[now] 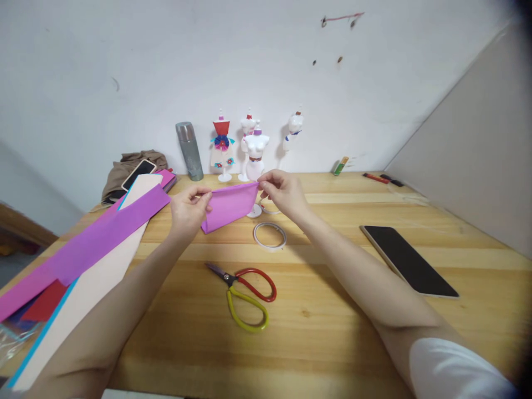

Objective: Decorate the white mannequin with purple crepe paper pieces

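A piece of pink-purple crepe-like paper (233,206) is stretched between my two hands above the table. My left hand (189,209) pinches its left upper corner, and my right hand (285,191) pinches the upper right corner between thumb and fingers. The lower edge of the sheet looks folded and hangs free. Just beyond it stands a small white dress-form mannequin (256,145), its base partly hidden by the paper. Below my hands lie a roll of tape (270,236) and scissors (243,296) with one red and one yellow handle, blades apart from the paper.
Strips of purple paper (95,238) and pale paper (108,277) cover the left side. Along the wall stand a grey flask (189,152), a dressed mannequin (221,145) and a glue stick (341,165). A black tablet (409,260) lies right; a phone (139,174) rests back left.
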Action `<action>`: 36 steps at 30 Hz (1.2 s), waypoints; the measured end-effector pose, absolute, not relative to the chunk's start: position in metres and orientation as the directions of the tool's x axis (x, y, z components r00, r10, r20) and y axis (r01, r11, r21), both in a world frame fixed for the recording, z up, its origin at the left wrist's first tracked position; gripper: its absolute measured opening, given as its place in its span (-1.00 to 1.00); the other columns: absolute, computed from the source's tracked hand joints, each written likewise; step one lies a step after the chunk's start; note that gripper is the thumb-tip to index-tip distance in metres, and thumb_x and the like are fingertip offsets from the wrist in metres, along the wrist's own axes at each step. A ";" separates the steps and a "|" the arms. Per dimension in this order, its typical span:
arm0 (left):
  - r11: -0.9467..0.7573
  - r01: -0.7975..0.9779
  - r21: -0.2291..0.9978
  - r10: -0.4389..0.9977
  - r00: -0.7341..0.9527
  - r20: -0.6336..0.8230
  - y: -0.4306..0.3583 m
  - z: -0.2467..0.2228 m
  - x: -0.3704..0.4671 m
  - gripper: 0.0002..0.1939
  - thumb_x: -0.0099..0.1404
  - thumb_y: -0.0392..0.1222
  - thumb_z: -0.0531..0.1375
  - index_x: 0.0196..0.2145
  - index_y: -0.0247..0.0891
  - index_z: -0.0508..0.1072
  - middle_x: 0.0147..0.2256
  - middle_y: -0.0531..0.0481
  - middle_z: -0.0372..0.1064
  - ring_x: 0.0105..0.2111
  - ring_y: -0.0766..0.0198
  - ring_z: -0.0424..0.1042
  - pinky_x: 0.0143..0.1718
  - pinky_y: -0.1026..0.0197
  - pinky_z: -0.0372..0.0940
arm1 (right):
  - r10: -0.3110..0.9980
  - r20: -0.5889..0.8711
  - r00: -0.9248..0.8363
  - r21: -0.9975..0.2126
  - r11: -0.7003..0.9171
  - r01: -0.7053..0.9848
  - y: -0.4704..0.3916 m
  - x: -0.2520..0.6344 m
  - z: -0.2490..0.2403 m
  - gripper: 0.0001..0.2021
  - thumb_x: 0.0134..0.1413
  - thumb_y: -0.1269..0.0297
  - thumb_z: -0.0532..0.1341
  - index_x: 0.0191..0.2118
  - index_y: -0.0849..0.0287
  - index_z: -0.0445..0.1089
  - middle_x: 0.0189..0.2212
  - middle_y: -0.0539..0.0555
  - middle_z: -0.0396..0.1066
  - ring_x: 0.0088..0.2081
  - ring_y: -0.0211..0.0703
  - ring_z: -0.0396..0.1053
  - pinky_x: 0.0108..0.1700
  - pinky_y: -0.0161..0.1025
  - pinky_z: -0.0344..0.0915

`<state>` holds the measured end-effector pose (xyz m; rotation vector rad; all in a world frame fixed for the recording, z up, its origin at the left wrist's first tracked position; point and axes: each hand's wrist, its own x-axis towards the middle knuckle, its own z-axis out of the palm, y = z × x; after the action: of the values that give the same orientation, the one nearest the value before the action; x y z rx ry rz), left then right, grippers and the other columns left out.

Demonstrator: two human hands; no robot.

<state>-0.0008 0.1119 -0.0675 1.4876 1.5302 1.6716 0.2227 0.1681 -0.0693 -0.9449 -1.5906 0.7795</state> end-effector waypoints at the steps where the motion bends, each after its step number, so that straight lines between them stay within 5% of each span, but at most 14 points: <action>1: -0.270 0.319 0.908 0.860 -0.345 0.377 0.111 -0.066 0.001 -0.95 0.11 -0.26 0.29 -0.42 -0.29 0.52 -0.62 0.10 0.41 -0.64 0.33 0.44 -0.57 0.33 0.30 | 0.895 0.432 -0.108 -0.880 0.445 0.168 0.167 0.222 -0.068 -0.91 0.01 0.47 0.21 -0.44 0.16 0.41 -0.54 -0.03 0.46 -0.57 -0.30 0.41 -0.50 -0.35 0.32; 10: -0.068 0.166 0.984 0.937 -0.328 0.120 0.108 -0.055 0.002 -0.89 0.15 -0.29 0.29 -0.41 -0.29 0.39 -0.55 0.01 0.51 -0.69 0.34 0.41 -0.59 0.29 0.35 | 0.978 0.122 -0.170 -0.992 0.123 -0.002 0.161 0.219 -0.058 -0.86 -0.04 0.52 0.27 -0.51 0.20 0.34 -0.61 -0.01 0.50 -0.69 -0.39 0.33 -0.70 -0.47 0.15; 17: -0.040 0.117 0.992 0.973 -0.222 0.065 0.104 -0.047 -0.008 -0.81 0.05 -0.26 0.36 -0.45 -0.31 0.39 -0.58 -0.04 0.50 -0.71 0.36 0.36 -0.62 0.31 0.30 | 0.955 0.065 -0.289 -0.988 0.021 -0.154 0.165 0.222 -0.063 -0.82 -0.01 0.37 0.36 -0.47 0.19 0.34 -0.60 0.02 0.53 -0.72 -0.41 0.27 -0.71 -0.47 0.13; 27: 0.010 0.099 0.995 0.985 -0.171 0.007 0.102 -0.040 -0.014 -0.81 0.03 -0.25 0.37 -0.45 -0.32 0.42 -0.46 -0.12 0.58 -0.66 0.34 0.43 -0.54 0.28 0.39 | 0.952 -0.031 -0.305 -0.972 -0.100 -0.212 0.169 0.223 -0.063 -0.85 -0.05 0.44 0.41 -0.48 0.24 0.42 -0.58 0.06 0.53 -0.64 -0.37 0.39 -0.60 -0.47 0.32; 36: -0.031 0.020 0.999 0.979 -0.200 0.034 0.105 -0.041 -0.016 -0.85 -0.08 -0.30 0.39 -0.56 -0.30 0.46 -0.62 0.00 0.46 -0.59 0.28 0.51 -0.47 0.29 0.43 | 0.953 0.043 -0.301 -0.974 -0.027 -0.223 0.171 0.223 -0.069 -0.82 -0.24 0.41 0.44 -0.60 0.23 0.41 -0.68 0.03 0.44 -0.67 -0.40 0.27 -0.63 -0.46 0.25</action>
<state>-0.0159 0.1050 -0.0412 1.1436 1.3537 1.3740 0.2228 0.1710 -0.0688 -0.8700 -1.2560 1.5230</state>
